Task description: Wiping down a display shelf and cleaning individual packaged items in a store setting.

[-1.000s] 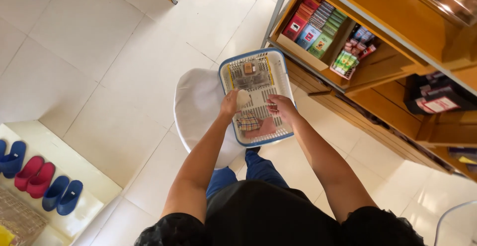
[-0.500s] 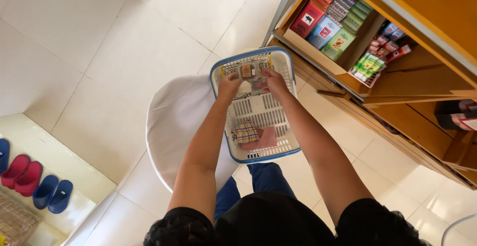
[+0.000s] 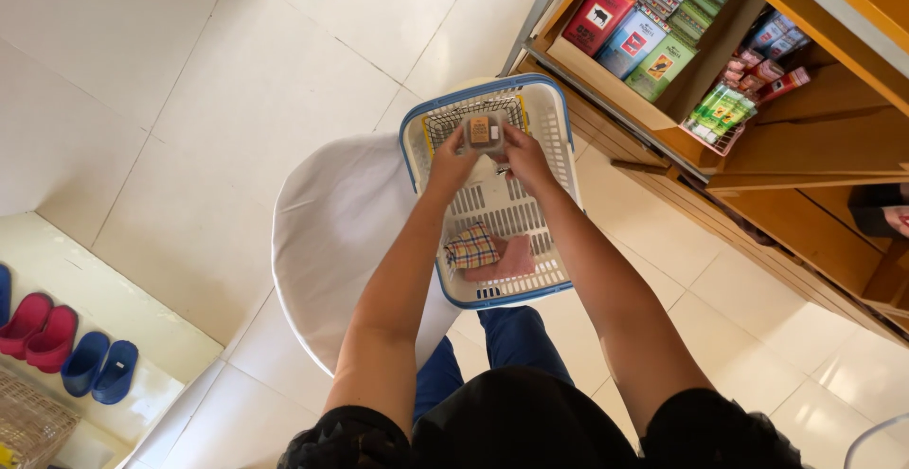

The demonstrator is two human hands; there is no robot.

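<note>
A white plastic basket (image 3: 554, 138) with a blue rim rests on a white round chair seat (image 3: 327, 232) in front of me. My left hand (image 3: 453, 161) and my right hand (image 3: 523, 155) both hold a small clear box with an orange label (image 3: 480, 132) over the basket's far end, just above a small wire rack (image 3: 445, 121) inside it. A plaid folded cloth (image 3: 472, 247) and a pink cloth (image 3: 515, 259) lie in the basket's near end.
A wooden shelf unit (image 3: 805, 138) stands to the right, holding rows of red, blue and green boxes (image 3: 644, 24) and small packets (image 3: 724, 109). Red and blue slippers (image 3: 66, 346) sit on a step at lower left, beside a wicker basket (image 3: 28, 426). Pale floor tiles surround the chair.
Both hands have moved from the basket's near end to its far end and now hold the small clear box there. The view has shifted closer to the shelf.
</note>
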